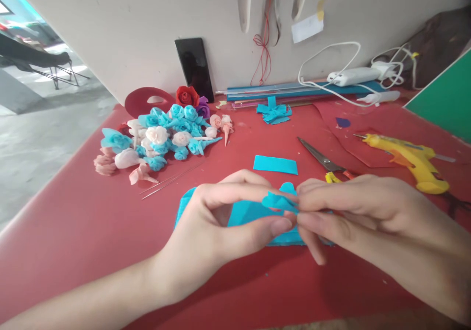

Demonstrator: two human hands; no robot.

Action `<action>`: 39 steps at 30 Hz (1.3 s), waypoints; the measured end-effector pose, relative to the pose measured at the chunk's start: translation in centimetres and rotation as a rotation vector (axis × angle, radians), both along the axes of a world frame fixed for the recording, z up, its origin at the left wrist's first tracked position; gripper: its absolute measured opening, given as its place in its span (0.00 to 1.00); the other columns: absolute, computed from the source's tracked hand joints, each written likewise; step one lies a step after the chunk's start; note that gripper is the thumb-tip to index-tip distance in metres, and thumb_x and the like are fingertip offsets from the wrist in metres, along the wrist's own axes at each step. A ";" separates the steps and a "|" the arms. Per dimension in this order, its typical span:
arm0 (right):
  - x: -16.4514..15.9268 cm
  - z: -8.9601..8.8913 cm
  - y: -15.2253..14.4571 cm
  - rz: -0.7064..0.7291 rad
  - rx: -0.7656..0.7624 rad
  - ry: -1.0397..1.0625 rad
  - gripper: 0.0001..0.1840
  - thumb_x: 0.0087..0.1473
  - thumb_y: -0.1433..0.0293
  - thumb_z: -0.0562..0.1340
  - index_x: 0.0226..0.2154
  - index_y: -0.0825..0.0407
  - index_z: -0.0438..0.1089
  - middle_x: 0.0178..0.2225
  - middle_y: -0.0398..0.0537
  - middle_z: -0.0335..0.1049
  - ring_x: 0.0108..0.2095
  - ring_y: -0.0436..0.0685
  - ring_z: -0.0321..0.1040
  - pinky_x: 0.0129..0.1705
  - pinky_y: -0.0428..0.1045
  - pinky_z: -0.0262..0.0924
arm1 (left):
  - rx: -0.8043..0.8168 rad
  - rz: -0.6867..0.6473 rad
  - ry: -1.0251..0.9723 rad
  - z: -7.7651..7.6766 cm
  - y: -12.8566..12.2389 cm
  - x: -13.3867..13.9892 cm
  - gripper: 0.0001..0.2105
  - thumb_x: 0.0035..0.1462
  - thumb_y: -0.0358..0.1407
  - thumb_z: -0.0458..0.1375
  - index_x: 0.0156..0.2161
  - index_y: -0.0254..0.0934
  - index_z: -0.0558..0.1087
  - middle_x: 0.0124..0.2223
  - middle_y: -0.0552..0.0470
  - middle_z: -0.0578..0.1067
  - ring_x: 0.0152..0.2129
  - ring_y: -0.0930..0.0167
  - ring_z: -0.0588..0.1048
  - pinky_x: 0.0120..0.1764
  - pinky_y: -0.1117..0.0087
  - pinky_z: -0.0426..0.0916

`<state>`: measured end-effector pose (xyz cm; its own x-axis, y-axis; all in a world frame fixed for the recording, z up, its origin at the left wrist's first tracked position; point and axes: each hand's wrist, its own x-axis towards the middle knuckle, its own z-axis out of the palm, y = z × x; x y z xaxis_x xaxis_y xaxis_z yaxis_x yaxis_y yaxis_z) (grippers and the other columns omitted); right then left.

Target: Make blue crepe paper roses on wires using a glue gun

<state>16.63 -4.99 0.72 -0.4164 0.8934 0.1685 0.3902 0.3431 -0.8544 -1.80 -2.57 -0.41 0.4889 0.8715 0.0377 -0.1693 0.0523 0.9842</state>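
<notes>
A small blue crepe-paper flower [278,202] with curled petals is held between my two hands, over the middle of the front table. My right hand [355,212] pinches its gathered end between thumb and fingers. From the other side, the index finger and thumb of my left hand [221,217] close about the petals. Beneath my hands lies a larger blue crepe-paper piece [245,214], partly covered by them. Just beyond, a cut blue paper strip [275,165] rests flat on the red table [110,251].
Blue, white and pink paper flowers [156,136] are heaped at left, near thin wires [171,180]. Scissors [324,159] and a yellow glue gun [408,158] lie at right. Blue scraps [274,111], a leaning phone [195,67] and a white power strip [349,76] are behind.
</notes>
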 end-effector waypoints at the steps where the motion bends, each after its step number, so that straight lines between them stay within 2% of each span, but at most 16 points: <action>1: -0.1 -0.1 0.1 0.011 -0.023 0.027 0.18 0.60 0.70 0.54 0.20 0.51 0.64 0.18 0.34 0.62 0.21 0.42 0.61 0.23 0.39 0.53 | -0.013 0.000 -0.011 0.0 0.0 0.0 0.12 0.46 0.22 0.62 0.30 0.43 0.79 0.33 0.57 0.74 0.30 0.77 0.74 0.33 0.83 0.73; 4: -0.3 -0.2 0.1 0.039 -0.041 0.055 0.18 0.60 0.72 0.54 0.19 0.52 0.64 0.19 0.34 0.62 0.21 0.41 0.61 0.23 0.38 0.53 | -0.056 -0.008 -0.027 -0.2 -0.1 -0.1 0.10 0.47 0.23 0.62 0.29 0.42 0.80 0.31 0.57 0.72 0.27 0.78 0.73 0.31 0.83 0.73; 7: -0.2 -0.2 0.2 0.048 -0.040 0.040 0.19 0.61 0.69 0.54 0.19 0.52 0.64 0.19 0.34 0.62 0.20 0.42 0.61 0.22 0.38 0.54 | -0.069 -0.006 -0.024 -0.4 -0.1 -0.1 0.09 0.49 0.25 0.62 0.30 0.42 0.80 0.31 0.57 0.71 0.28 0.77 0.73 0.31 0.81 0.73; 13: 0.5 -0.2 0.4 -0.030 -0.030 -0.092 0.19 0.60 0.63 0.54 0.19 0.50 0.61 0.16 0.36 0.56 0.16 0.44 0.54 0.15 0.42 0.47 | 0.055 0.045 0.097 -0.5 0.1 0.0 0.11 0.48 0.25 0.63 0.33 0.45 0.79 0.34 0.59 0.77 0.33 0.76 0.75 0.36 0.81 0.72; 16: 0.8 -0.4 0.2 -0.115 0.004 -0.175 0.19 0.59 0.61 0.55 0.19 0.49 0.61 0.16 0.36 0.56 0.16 0.45 0.54 0.16 0.44 0.45 | 0.120 0.052 0.160 -0.4 0.1 -0.1 0.11 0.47 0.25 0.63 0.34 0.43 0.79 0.33 0.58 0.77 0.33 0.76 0.75 0.37 0.82 0.72; 20: 0.9 -0.2 -0.1 -0.098 0.010 -0.222 0.17 0.60 0.61 0.53 0.21 0.47 0.64 0.18 0.35 0.58 0.19 0.45 0.54 0.19 0.45 0.47 | 0.125 0.041 0.123 -0.6 0.1 -0.1 0.10 0.48 0.24 0.63 0.32 0.43 0.79 0.32 0.58 0.77 0.33 0.76 0.74 0.36 0.82 0.72; 24: 0.6 0.5 -0.2 -0.080 -0.025 -0.206 0.20 0.60 0.63 0.53 0.19 0.50 0.61 0.16 0.35 0.55 0.17 0.44 0.52 0.18 0.44 0.44 | 0.081 -0.016 0.020 -1.0 0.0 -0.1 0.10 0.49 0.24 0.62 0.33 0.43 0.79 0.33 0.57 0.76 0.32 0.76 0.75 0.36 0.82 0.72; 28: 0.2 0.9 -0.1 -0.098 -0.094 -0.162 0.21 0.60 0.62 0.54 0.18 0.51 0.60 0.16 0.35 0.56 0.17 0.44 0.52 0.18 0.44 0.43 | 0.034 -0.062 -0.057 -1.4 -0.1 -0.2 0.08 0.53 0.29 0.61 0.36 0.44 0.79 0.36 0.56 0.75 0.32 0.76 0.75 0.34 0.81 0.72; 33: 0.0 0.6 -0.2 -0.063 -0.111 -0.067 0.19 0.60 0.64 0.53 0.19 0.50 0.62 0.16 0.35 0.57 0.17 0.44 0.52 0.16 0.43 0.43 | 0.052 -0.073 -0.028 -1.9 -0.1 -0.3 0.07 0.54 0.32 0.61 0.36 0.47 0.79 0.38 0.57 0.74 0.38 0.74 0.73 0.39 0.80 0.71; 37: 0.0 0.5 -0.2 -0.080 -0.125 -0.001 0.09 0.58 0.65 0.56 0.28 0.45 0.68 0.17 0.34 0.62 0.19 0.44 0.60 0.20 0.40 0.53 | 0.067 -0.074 -0.035 -2.1 0.0 -0.6 0.08 0.54 0.33 0.61 0.38 0.49 0.78 0.39 0.57 0.72 0.38 0.75 0.71 0.41 0.79 0.70; 39: 0.0 0.5 -0.1 -0.068 -0.084 0.010 0.06 0.57 0.67 0.57 0.30 0.42 0.69 0.18 0.33 0.63 0.19 0.44 0.61 0.20 0.39 0.54 | 0.075 -0.077 -0.035 -2.0 0.1 -0.7 0.08 0.54 0.32 0.61 0.37 0.48 0.78 0.37 0.57 0.71 0.36 0.75 0.71 0.40 0.79 0.71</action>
